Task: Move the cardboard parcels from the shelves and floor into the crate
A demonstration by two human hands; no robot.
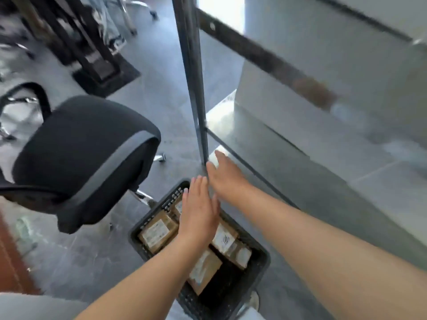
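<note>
Cardboard parcels (157, 232), labelled, lying packed inside a black slatted crate (258, 262) on the grey floor, directly beneath the left hand (199, 211). Left of that hand, a black office chair (78, 155). Left hand flat, fingers together and extended, gripping nothing. Just right of it, nearly touching, the right hand (227, 175), fingers spread loosely, empty, reaching toward the foot of a metal shelf post (196, 88); contact with it perhaps, blur prevents certainty. Further right, a bare metal shelf (265, 144).
</note>
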